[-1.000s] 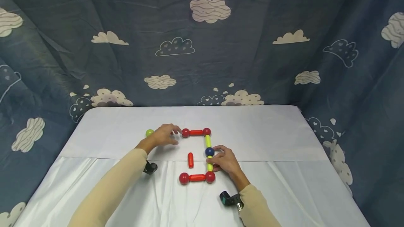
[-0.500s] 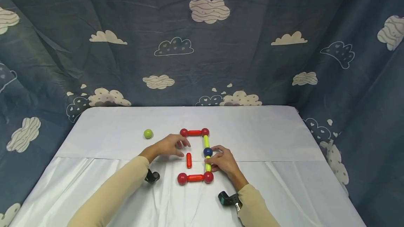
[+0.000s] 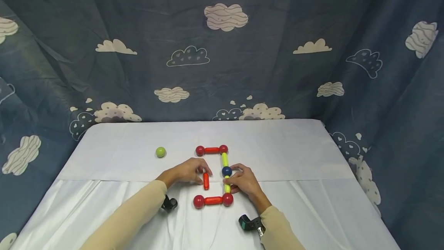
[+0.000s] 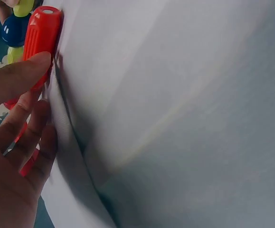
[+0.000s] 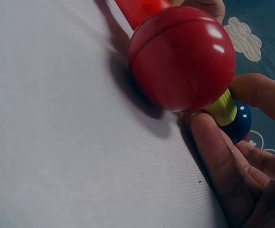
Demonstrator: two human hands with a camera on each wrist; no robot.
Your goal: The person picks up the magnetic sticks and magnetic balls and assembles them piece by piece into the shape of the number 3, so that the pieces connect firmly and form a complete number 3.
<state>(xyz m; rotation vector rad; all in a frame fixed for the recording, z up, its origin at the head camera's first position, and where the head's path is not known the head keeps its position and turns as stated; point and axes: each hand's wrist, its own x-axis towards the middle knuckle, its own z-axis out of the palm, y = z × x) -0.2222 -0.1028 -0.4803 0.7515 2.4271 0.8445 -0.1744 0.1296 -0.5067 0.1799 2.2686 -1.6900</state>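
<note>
My left hand [image 3: 190, 171] has its thumb and fingers on a loose red rod [image 3: 206, 182]. In the left wrist view the thumb presses one side of this rod [image 4: 41, 33], with the index finger behind it. My right hand [image 3: 244, 180] pinches the nearer yellow rod [image 3: 227, 188] of a joined toy shape, close to the blue ball [image 3: 227, 171]. From that ball, a second yellow rod [image 3: 224, 159] leads to the far red rod [image 3: 212, 150] and its end balls. A big red ball [image 5: 182, 57] partly covers the pinched rod in the right wrist view.
Along the near side, a red rod [image 3: 213, 200] joins two red balls, the left one [image 3: 199, 201] at a free end. A lone green ball [image 3: 160, 152] lies at the far left of the white-covered table [image 3: 295, 146]. Behind hangs a dark cloud-print curtain [image 3: 260, 68].
My left hand has left the far-left red ball and come nearer, onto the loose red rod. The right hand keeps its place on the yellow rod.
</note>
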